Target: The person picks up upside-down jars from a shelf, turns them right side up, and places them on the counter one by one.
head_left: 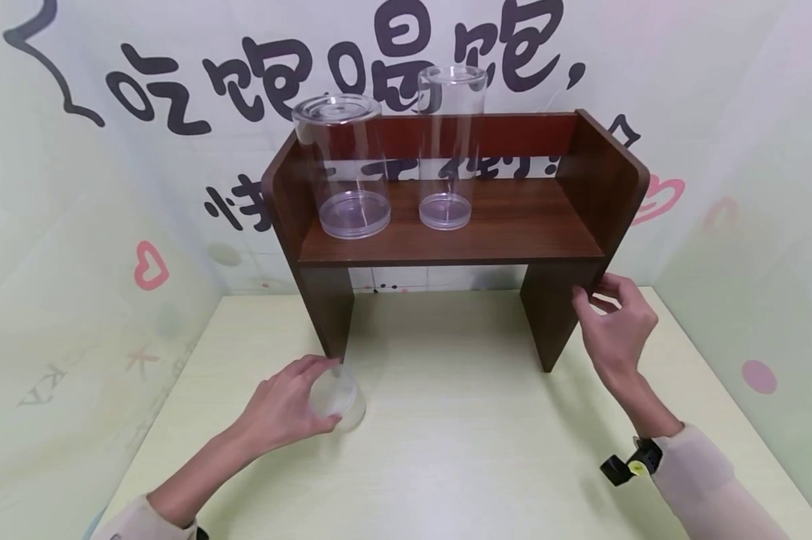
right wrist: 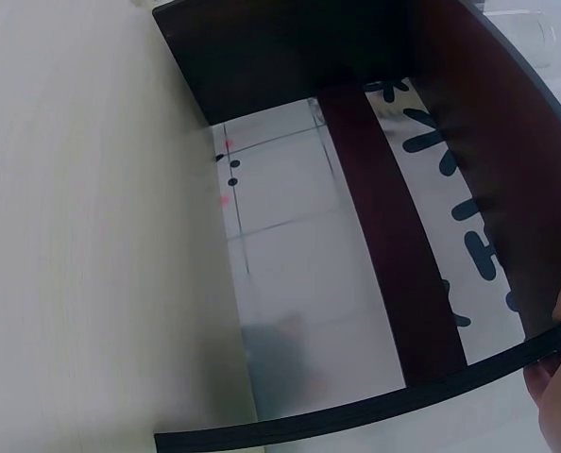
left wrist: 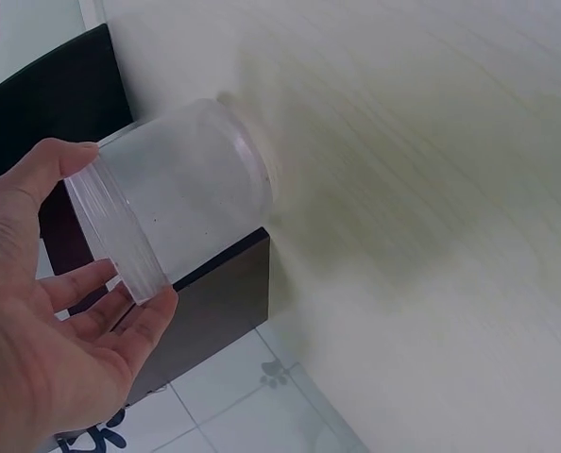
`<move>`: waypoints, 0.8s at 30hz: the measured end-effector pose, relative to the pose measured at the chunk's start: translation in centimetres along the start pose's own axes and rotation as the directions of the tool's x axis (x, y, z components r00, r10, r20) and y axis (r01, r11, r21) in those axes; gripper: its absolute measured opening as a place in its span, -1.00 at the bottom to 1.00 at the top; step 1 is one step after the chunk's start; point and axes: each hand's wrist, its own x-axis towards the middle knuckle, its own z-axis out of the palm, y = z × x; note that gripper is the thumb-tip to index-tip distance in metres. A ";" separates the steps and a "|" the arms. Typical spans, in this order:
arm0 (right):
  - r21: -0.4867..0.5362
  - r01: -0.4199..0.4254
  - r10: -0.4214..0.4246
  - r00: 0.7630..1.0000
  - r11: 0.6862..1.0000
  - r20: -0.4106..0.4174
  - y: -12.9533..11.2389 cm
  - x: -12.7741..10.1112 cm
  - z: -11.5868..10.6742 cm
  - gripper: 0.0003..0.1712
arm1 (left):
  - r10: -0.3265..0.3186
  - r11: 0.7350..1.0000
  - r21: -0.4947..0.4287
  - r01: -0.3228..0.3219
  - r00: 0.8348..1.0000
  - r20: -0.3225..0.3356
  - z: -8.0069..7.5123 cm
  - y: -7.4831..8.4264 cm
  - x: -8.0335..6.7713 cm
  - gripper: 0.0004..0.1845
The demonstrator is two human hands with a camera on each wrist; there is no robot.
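Note:
My left hand [head_left: 278, 412] grips a clear plastic jar [head_left: 353, 409] around its top rim, thumb on one side and fingers on the other. In the left wrist view the jar [left wrist: 191, 184] appears to stand on the table, close to the near end of the shelf's left side panel. On the other side, my right hand [head_left: 618, 326] pinches the front edge of the dark brown wooden shelf [head_left: 561, 300] at its right panel. Two taller clear cylinder jars, one wide [head_left: 352, 165] and one narrow [head_left: 449, 150], stand upright on the shelf board.
A pale wood-look table [head_left: 440, 450] carries the shelf. Behind it hangs a white backdrop [head_left: 244, 225] with large dark writing, and pale printed walls rise at left and right. The shelf's side panels leave an opening beneath the board.

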 end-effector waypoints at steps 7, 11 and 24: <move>-0.015 0.036 -0.036 0.999 0.999 -0.013 1.1 0.1 0.2 -0.80 | -0.034 0.999 -0.003 0.034 0.999 0.030 0.1 -0.2 -0.3 -0.19; -0.022 0.052 -0.052 0.999 0.998 -0.009 1.7 0.1 0.2 -0.80 | -0.048 0.999 -0.003 0.049 0.998 0.043 0.3 -0.3 -0.5 -0.18; -0.037 0.089 -0.090 0.996 0.995 -0.026 2.5 0.0 0.4 -0.79 | -0.083 0.996 0.043 0.079 0.992 0.098 -0.8 -0.3 -0.3 -0.11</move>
